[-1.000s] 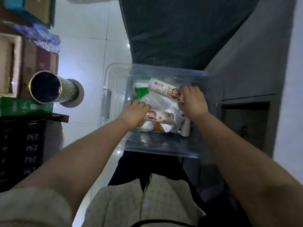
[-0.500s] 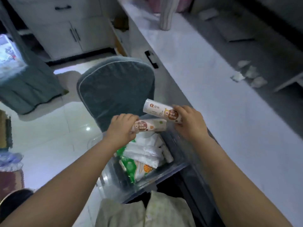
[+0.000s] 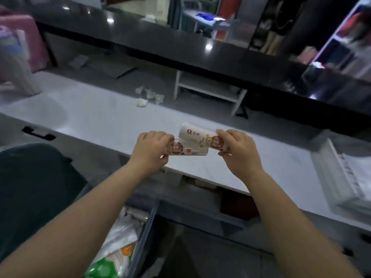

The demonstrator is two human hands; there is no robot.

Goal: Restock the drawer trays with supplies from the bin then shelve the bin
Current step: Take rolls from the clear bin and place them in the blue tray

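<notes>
Clear plastic bin (image 3: 149,221) at lower centre, only its right wall and part of the inside in view. Inside: white plastic packets (image 3: 122,233) and a green-and-orange printed bag (image 3: 106,265), piled loosely. At far right, a white drawer tray (image 3: 341,177) on the pale countertop (image 3: 100,117); its contents are blurred, cannot tell.

Left hand (image 3: 149,152) closed around the left end of a white roll (image 3: 186,150) with a brown round label. Right hand (image 3: 237,151) closed around the right end of a second roll (image 3: 197,135) of the same kind. Both rolls are held above the countertop edge, the second just behind the first, overlapping at the middle.

Against half a second ago: both rolls are lifted clear of the bin, from just over it to over the countertop. View has swung up; the bin now sits low in frame.
</notes>
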